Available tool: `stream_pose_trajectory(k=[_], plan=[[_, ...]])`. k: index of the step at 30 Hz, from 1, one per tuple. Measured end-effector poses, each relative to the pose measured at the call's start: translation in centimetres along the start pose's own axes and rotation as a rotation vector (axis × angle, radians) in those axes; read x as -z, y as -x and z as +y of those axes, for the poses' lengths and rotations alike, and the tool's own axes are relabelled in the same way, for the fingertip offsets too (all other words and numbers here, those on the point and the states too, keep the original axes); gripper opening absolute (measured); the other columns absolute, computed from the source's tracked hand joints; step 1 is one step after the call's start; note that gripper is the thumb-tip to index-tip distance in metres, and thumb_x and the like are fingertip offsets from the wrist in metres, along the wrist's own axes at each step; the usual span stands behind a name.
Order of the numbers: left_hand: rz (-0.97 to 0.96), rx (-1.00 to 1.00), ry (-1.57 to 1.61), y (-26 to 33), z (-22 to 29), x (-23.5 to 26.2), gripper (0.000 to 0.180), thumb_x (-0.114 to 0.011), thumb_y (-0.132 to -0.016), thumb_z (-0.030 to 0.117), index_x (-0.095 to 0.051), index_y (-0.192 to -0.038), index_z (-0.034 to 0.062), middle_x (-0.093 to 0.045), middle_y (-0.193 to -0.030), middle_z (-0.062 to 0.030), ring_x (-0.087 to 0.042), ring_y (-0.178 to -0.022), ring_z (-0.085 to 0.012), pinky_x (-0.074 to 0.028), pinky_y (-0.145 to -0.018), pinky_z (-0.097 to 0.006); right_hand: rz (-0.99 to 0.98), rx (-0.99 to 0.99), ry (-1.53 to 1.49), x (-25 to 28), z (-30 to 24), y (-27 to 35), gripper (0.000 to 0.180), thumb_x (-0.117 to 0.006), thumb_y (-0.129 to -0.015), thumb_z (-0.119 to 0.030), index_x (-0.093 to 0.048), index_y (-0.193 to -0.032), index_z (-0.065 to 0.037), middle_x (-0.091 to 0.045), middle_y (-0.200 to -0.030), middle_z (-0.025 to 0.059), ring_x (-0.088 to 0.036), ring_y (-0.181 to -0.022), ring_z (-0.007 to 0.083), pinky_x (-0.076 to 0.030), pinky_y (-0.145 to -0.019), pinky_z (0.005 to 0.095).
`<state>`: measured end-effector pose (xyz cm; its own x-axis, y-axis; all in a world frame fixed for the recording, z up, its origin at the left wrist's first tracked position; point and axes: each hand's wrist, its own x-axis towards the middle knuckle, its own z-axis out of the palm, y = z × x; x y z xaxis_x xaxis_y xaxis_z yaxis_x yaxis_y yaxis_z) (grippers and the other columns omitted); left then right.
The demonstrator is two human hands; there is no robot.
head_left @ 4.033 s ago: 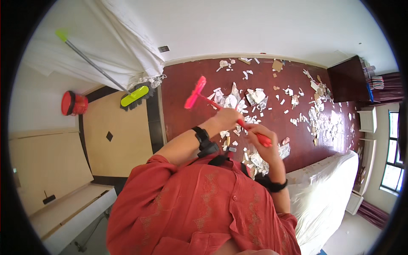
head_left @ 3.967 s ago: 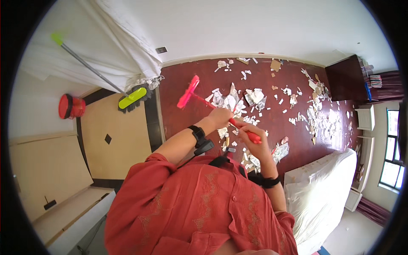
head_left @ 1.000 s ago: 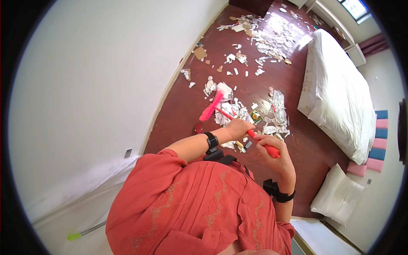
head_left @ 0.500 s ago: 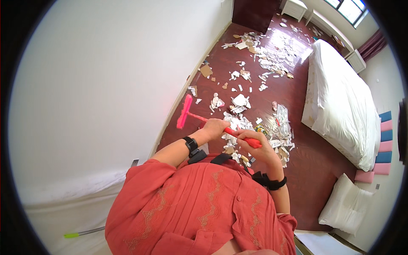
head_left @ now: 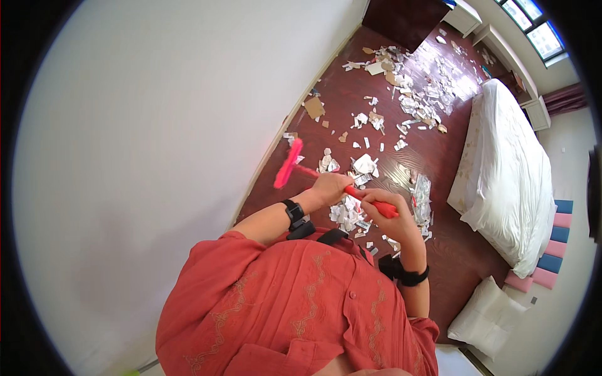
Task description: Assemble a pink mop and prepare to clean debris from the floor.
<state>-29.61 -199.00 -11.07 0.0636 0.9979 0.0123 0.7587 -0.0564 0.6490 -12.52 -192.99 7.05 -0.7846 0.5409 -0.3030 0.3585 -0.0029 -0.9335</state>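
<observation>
A red broom [head_left: 306,171] slants down before me, its pink head [head_left: 288,164] out to the left, near the foot of the wall. My left hand [head_left: 331,188] is closed around the middle of its visible handle. Nearer the grip end, my right hand [head_left: 390,217] is wrapped on the red handle too. Below and beyond my hands, paper scraps [head_left: 348,214] lie heaped on the dark red floor [head_left: 401,147]. Whether the broom head touches the floor is unclear.
The white wall [head_left: 175,113] runs along my left. A bed with a white cover [head_left: 508,169] stands to the right, with a white pillow [head_left: 486,316] on the floor nearby. More scraps [head_left: 433,94] spread toward the dark cabinet [head_left: 407,22]. A clear plastic piece [head_left: 421,194] lies right of the heap.
My view has turned a little left, so the room shifts rightward in it. The broom head and both hands appear slightly further right; both hands keep their hold.
</observation>
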Motion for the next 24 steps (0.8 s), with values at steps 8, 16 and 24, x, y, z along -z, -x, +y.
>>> stream_pose_trajectory(k=[8,16,24], plan=[[-0.048,-0.084,0.006,-8.5,0.3,7.1,0.013,-0.064,-0.081,0.021,-0.061,-0.09,0.0111,-0.067,-0.083,-0.0099,-0.067,-0.083,-0.0322,-0.052,-0.069,-0.046,0.064,0.182,0.225,4.9,-6.1,-4.4,0.008,-0.064,-0.086,-0.002,-0.064,-0.09,0.005,-0.068,-0.106,0.012,-0.064,-0.086,0.0163,-0.05,-0.078,0.0292],[-0.124,0.024,-0.054,-10.7,-5.4,2.9,0.016,-0.063,-0.082,0.025,-0.063,-0.095,0.0153,-0.068,-0.084,-0.0093,-0.067,-0.082,-0.0318,-0.052,-0.07,-0.046,0.152,-0.115,-0.085,3.9,-1.3,-9.0,0.01,-0.063,-0.091,-0.006,-0.063,-0.091,0.004,-0.068,-0.108,0.0065,-0.06,-0.078,0.0086,-0.05,-0.059,0.0228],[-0.105,-0.123,0.093,-12.9,0.1,5.7,0.011,-0.066,-0.08,0.021,-0.062,-0.086,0.0125,-0.068,-0.086,-0.0103,-0.067,-0.085,-0.0316,-0.053,-0.072,-0.045,0.132,0.049,0.219,5.4,-6.7,-5.8,0.008,-0.065,-0.085,-0.003,-0.064,-0.09,0.003,-0.067,-0.106,0.0117,-0.063,-0.09,0.0184,-0.049,-0.078,0.0297]])
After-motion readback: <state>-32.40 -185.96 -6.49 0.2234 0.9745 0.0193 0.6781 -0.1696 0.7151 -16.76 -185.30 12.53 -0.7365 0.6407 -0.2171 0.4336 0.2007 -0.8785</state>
